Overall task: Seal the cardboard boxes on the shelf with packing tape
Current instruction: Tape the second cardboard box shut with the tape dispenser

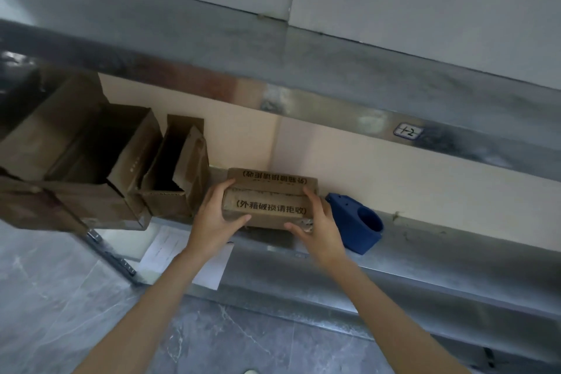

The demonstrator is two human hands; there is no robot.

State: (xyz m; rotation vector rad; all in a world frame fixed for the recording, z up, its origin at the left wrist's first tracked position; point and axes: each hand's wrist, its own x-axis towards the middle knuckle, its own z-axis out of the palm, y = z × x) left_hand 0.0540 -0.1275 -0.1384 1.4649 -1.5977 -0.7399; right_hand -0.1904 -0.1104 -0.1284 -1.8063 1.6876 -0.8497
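on the shelf (425,255) two open boxes (91,161) stand at the left with flaps up, and a closed box (270,200) with printed flaps sits mid-shelf near the wall. just right of it lies a blue tape dispenser (358,222). our left hand (212,222) and right hand (321,231) grip the closed box by its two ends, fingers over the top, thumbs on the front.

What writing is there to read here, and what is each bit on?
"(外箱破损请拒收)": near flap of the closed box.
The same words, upside down: far flap.
"1-2": sticker on the shelf beam.
Paper below the box: print too faint to read.
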